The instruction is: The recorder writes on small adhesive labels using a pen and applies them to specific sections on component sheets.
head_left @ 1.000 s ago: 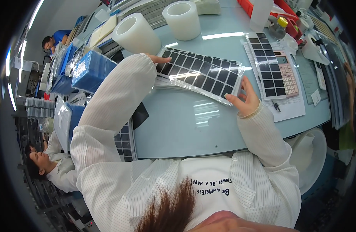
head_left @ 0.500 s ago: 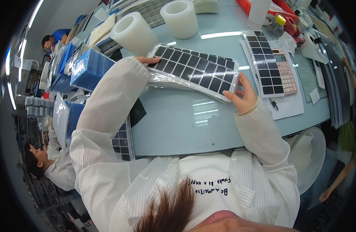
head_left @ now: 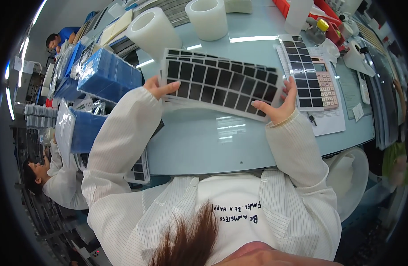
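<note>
Between your two hands, a stack of sheets covered in black squares is lifted above the middle of the table. Your left hand pinches its left edge, thumb on top. Your right hand cups the right end, fingers spread; the lower sheets are mostly hidden beneath the top one.

A stack of white sheets covered with rows of black rectangular patches sits in the upper middle of the frame. It is lifted off the pale blue surface, tilted with its right end lower, and gripped at both short ends. The sheets are slightly fanned, their edges showing along the bottom.
</note>
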The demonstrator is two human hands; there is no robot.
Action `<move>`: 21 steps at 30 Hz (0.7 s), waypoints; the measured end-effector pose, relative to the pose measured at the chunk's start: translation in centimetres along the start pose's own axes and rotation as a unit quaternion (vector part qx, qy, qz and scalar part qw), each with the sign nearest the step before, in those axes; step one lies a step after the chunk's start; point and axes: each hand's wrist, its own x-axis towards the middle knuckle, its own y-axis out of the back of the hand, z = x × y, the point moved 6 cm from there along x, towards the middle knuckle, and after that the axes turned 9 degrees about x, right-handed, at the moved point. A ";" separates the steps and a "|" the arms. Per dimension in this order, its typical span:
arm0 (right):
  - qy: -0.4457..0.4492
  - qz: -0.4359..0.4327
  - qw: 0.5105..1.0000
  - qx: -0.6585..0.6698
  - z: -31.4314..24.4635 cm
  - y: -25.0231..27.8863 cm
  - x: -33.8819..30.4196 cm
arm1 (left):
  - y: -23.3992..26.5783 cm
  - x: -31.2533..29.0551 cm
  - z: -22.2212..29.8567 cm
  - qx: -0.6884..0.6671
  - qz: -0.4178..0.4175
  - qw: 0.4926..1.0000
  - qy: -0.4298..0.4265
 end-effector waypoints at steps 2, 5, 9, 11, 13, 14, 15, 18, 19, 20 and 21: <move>0.035 0.008 0.999 -0.016 0.1 0.1 0.1 | -0.3 -2.3 -0.1 0.042 0.043 0.996 -0.067; -0.017 -0.112 0.940 0.322 -1.6 -1.0 -0.4 | -0.9 -5.0 -2.1 -0.010 0.023 0.993 -0.114; 0.060 -0.088 0.966 0.234 -3.1 -1.0 -3.5 | -1.3 -7.1 -5.9 -0.018 0.032 0.986 -0.161; 0.081 -0.096 0.972 0.198 -3.0 -0.9 -4.8 | -2.1 -8.4 -6.5 -0.093 0.017 0.974 -0.204; 0.075 -0.091 0.978 0.173 -2.5 -0.8 -5.4 | -2.2 -9.4 -5.7 -0.095 0.026 0.976 -0.194; 0.074 -0.096 0.978 0.172 -2.3 -0.9 -5.3 | -2.2 -9.9 -5.7 -0.094 0.035 0.977 -0.189; 0.140 -0.069 0.981 0.119 -2.8 -0.6 -5.3 | -2.0 -10.1 -5.6 -0.006 0.053 0.972 -0.228; 0.174 -0.050 0.979 0.088 -3.6 -0.8 -5.4 | -2.3 -10.6 -4.3 -0.093 0.076 0.931 -0.344; 0.143 -0.055 0.982 0.110 -3.5 -1.0 -5.3 | -2.6 -10.4 -4.2 -0.107 0.105 0.938 -0.312; 0.142 -0.057 0.982 0.108 -3.4 -1.0 -5.3 | -3.1 -10.6 -3.7 -0.109 0.105 0.939 -0.310; 0.174 -0.061 0.978 0.093 -3.7 -0.8 -5.3 | -3.1 -10.7 -3.2 -0.100 0.127 0.940 -0.300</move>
